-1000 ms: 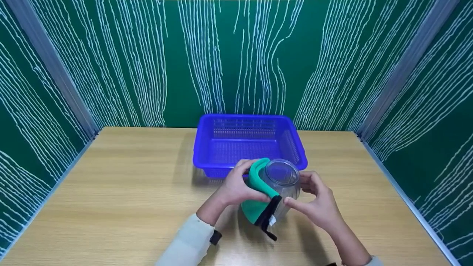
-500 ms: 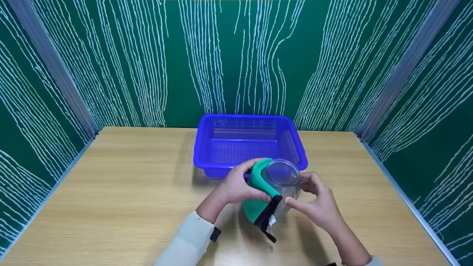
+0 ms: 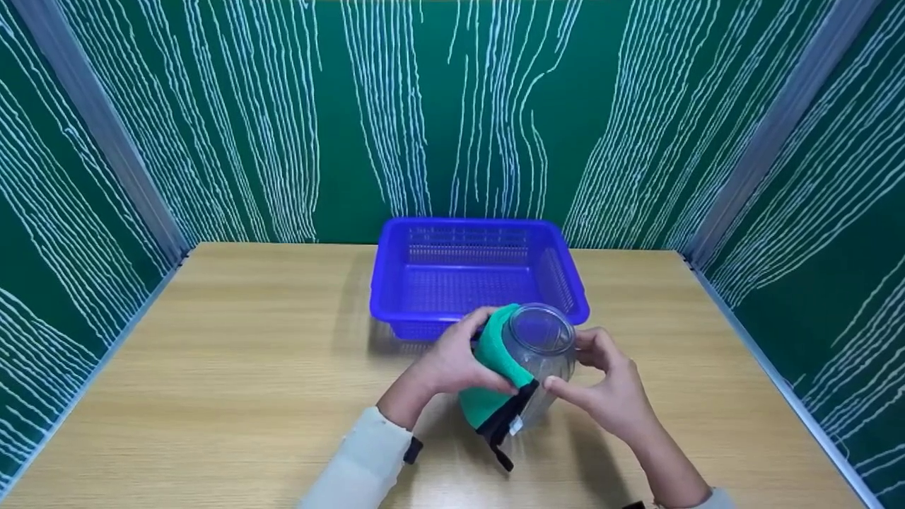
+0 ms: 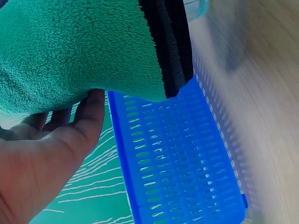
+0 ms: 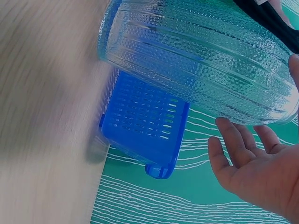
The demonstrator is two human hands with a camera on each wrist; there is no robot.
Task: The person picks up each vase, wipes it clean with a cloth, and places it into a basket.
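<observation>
A clear ribbed glass jar [image 3: 555, 369] stands mouth up in front of the blue basket. Its bumpy surface shows closely in the right wrist view. Against the left side of the jar lies a fleecy green cloth [image 4: 84, 51] with a black border, a dangling black strap and a small white tag. My left hand [image 3: 449, 362] grips this cloth around the jar, thumb in front and fingers behind, partly hidden by the fabric. On the other side my right hand [image 3: 614, 390] holds the jar near its upper part between thumb and fingers.
A blue plastic basket [image 3: 378, 268] with slotted walls stands just behind the jar, close to the hands. The wooden table [image 3: 269, 353] is bounded at the back and sides by green panels [image 3: 481, 106] with white wavy lines.
The left hand and the green cloth have shifted slightly down along the jar. The strap hangs a little lower and further left. Jar and right hand stay almost still.
</observation>
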